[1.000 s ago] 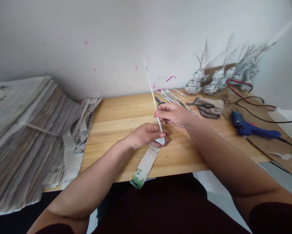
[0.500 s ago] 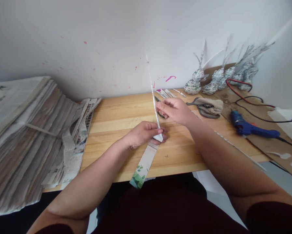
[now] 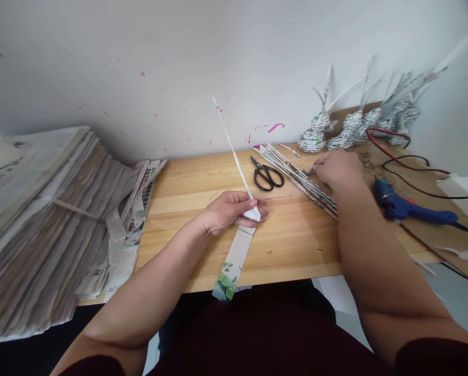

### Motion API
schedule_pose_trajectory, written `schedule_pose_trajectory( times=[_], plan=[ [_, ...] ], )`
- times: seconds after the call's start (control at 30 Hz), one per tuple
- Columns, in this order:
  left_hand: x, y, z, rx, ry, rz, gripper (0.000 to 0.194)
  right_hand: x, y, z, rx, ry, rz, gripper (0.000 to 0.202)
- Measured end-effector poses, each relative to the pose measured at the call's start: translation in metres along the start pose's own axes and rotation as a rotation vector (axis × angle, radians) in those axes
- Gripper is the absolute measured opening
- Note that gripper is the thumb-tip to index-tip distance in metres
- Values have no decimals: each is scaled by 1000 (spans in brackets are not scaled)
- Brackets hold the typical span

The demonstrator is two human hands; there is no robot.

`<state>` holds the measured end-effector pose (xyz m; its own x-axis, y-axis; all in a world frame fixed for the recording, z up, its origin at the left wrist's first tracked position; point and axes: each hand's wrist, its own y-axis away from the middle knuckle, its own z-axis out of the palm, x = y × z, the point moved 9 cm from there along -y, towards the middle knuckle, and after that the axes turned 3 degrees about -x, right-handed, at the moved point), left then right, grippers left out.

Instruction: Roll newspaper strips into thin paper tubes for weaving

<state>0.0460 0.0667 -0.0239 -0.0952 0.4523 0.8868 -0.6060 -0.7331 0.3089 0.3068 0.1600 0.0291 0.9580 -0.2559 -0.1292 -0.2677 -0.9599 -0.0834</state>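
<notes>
Left hand [image 3: 231, 211] is pinching strip [image 3: 237, 250] and tube [image 3: 233, 149], best kept snug against unrolling; right hand [image 3: 341, 168] is sitting beside sticks [image 3: 297, 176], grip unclear.

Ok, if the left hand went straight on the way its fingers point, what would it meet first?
Probably the rolled paper sticks, with the left hand passing just short of the scissors. Its height above the table is unclear, so it might clear both.
</notes>
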Motion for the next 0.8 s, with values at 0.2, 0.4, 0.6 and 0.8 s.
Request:
schedule_pose_trajectory(
  times=[0.2, 0.4, 0.6, 0.8],
  plan=[
    [2, 0, 1, -2, 11, 12, 24, 23, 4, -7, 9, 62, 247, 47],
    [2, -1, 1, -23, 7, 37, 27, 29, -8, -4, 20, -61, 244, 39],
    [-2, -2, 3, -41, -5, 32, 27, 26, -3, -21, 150, -108, 215, 47],
    [-4, -3, 3, -58, -6, 34, 29, 18, 13, -54, 412, -108, 176, 57]
  ],
)
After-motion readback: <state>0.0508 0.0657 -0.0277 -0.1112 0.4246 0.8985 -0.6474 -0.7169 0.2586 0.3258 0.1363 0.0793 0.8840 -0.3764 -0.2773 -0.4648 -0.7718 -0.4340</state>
